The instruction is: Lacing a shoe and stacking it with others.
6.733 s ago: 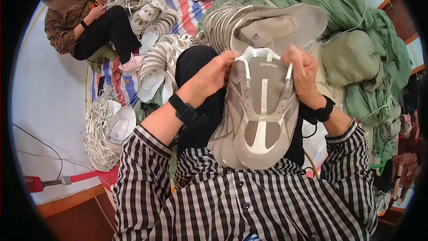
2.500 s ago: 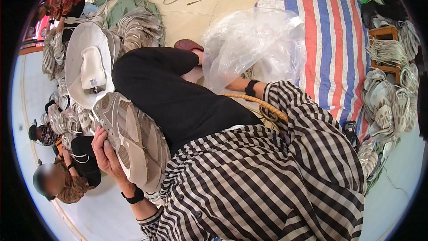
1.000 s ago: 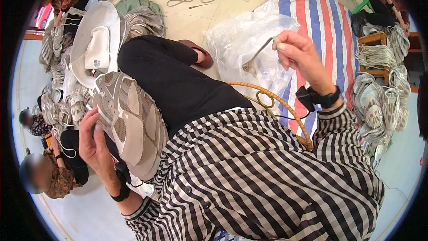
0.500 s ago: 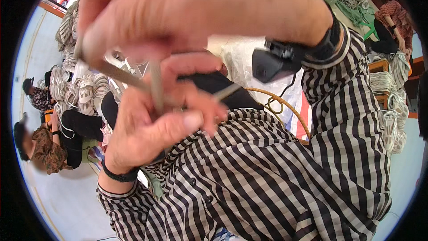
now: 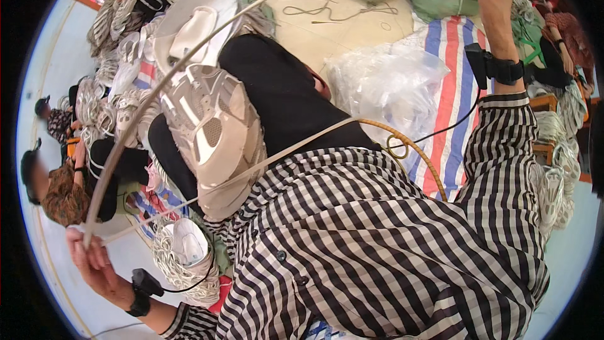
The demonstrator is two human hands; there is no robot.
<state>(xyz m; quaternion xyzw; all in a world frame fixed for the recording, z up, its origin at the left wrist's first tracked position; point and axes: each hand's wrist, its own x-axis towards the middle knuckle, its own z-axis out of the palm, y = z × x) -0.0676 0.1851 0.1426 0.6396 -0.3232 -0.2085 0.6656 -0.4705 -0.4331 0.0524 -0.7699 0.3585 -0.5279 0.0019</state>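
A grey and beige sneaker upper lies across my lap, with its white tongue and wide white lining at the far end. Far out to the left, my left hand pinches a light grey shoelace. From there the lace runs taut up across the view and leaves it at the upper edge. A thinner strand crosses over the upper toward a yellow-brown hoop beside my waist. My right hand is raised at the far right, its fingers closed and partly cut off by the upper edge; a thin strand hangs beside it.
Crumpled clear plastic lies near a red, white and blue striped sheet. Bundled white laces sit low on the left. Piles of shoe uppers and seated people are to the left; another person is at the far right.
My hands were close together over the upper with the lace between them. They have swung wide apart, left hand down-left and right hand up-right, drawing the lace out and uncovering the upper.
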